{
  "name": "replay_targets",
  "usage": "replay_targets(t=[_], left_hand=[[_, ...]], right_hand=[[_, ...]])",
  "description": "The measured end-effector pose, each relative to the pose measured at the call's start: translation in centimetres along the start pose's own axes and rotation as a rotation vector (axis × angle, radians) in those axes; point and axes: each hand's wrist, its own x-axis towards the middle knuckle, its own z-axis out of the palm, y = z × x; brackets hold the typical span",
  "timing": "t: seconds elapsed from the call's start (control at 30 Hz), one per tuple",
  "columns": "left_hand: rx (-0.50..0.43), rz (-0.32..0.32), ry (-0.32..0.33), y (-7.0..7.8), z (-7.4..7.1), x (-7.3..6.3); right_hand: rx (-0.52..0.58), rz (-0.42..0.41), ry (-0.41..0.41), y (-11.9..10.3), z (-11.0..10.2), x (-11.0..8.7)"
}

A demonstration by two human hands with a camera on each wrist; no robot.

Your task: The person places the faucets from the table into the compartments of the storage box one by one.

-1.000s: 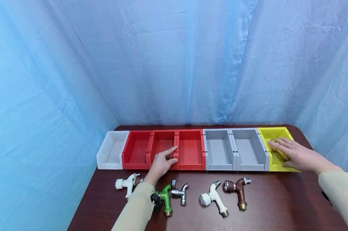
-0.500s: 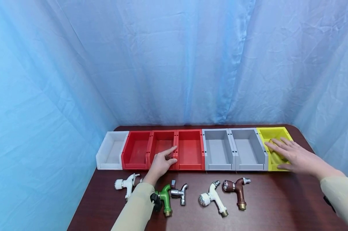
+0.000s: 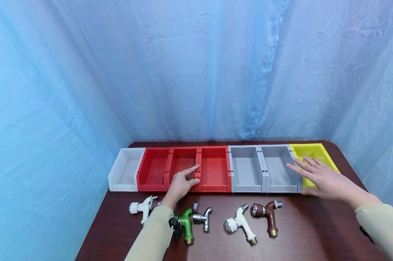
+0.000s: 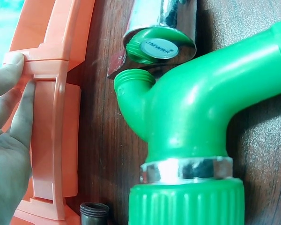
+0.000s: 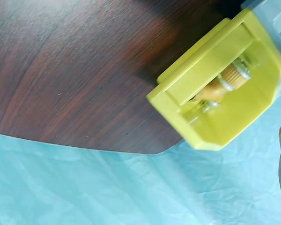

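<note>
As the right hand (image 3: 327,179) drifts toward nine o'clock, grip spread, the amber, ribbed-handled tap (image 5: 215,90) lies, seemingly released, in the yellow plastic bin (image 5: 210,65) at four o'clock; the left hand (image 3: 180,184) also has its grip parted.

Right hand (image 3: 327,181) has moved leftward.
One second ago its fingers were above the yellow bin (image 3: 309,149), near the faucet (image 5: 213,91); now the fingertips reach over the neighbouring gray bin (image 3: 276,174).

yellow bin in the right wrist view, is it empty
No, a yellowish-brown tap lies inside the yellow bin.
</note>
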Motion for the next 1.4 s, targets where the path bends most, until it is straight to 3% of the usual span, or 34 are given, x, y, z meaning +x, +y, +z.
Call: replay_targets(t=[0.67,1.17,1.4], left_hand=[[-0.004,0.020,-0.011,0.1,-0.2,0.1],[-0.010,0.006,-0.005,0.0,-0.1,0.2],[-0.011,-0.001,-0.006,0.0,-0.1,0.2]], right_hand=[[-0.017,-0.062,-0.042,-2.8,-0.1,1.7],[-0.003,-0.013,-0.090,-5.1,0.4,2.2],[-0.005,-0.051,-0.088,-6.0,0.9,2.6]])
